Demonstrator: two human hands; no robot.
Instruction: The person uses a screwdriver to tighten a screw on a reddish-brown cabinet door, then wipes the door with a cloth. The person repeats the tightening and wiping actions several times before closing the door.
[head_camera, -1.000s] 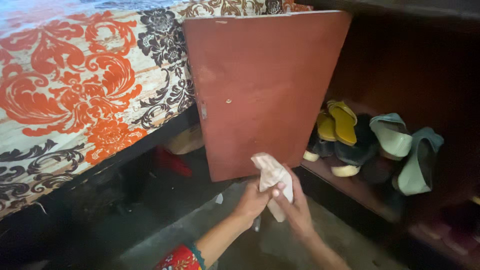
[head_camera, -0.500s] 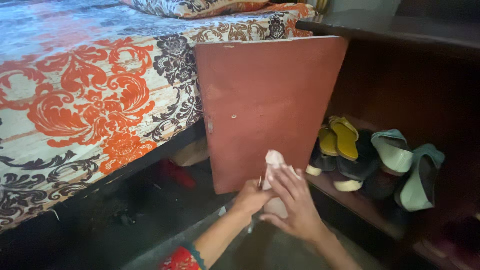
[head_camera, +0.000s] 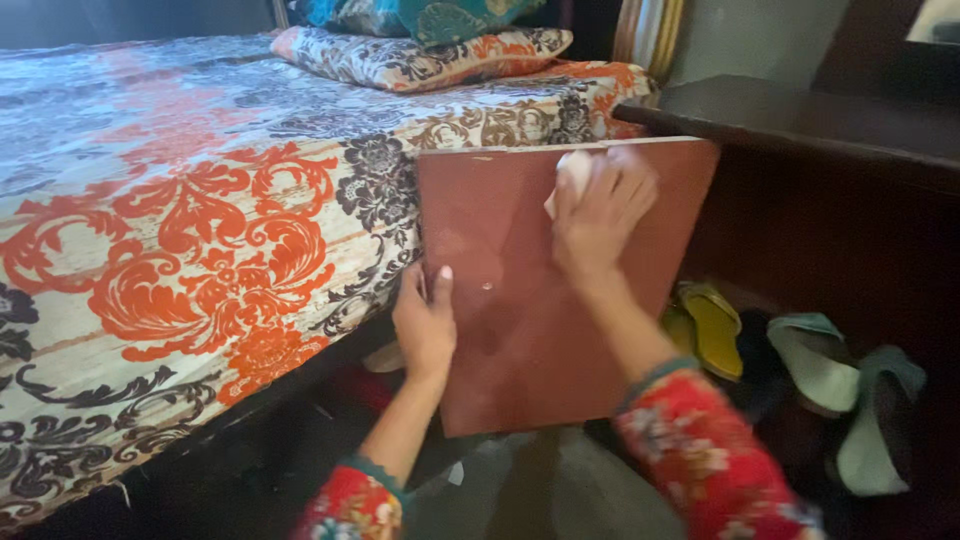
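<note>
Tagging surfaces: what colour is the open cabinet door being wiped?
Reddish-brown cabinet door, plain, with no pattern; shows best in the head view.

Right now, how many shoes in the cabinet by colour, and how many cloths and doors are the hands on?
Yellow shoes: 2
Pale green shoes: 2
White cloth, under the right hand: 1
Reddish-brown cabinet door, left hand on its edge: 1
Total: 6
</note>
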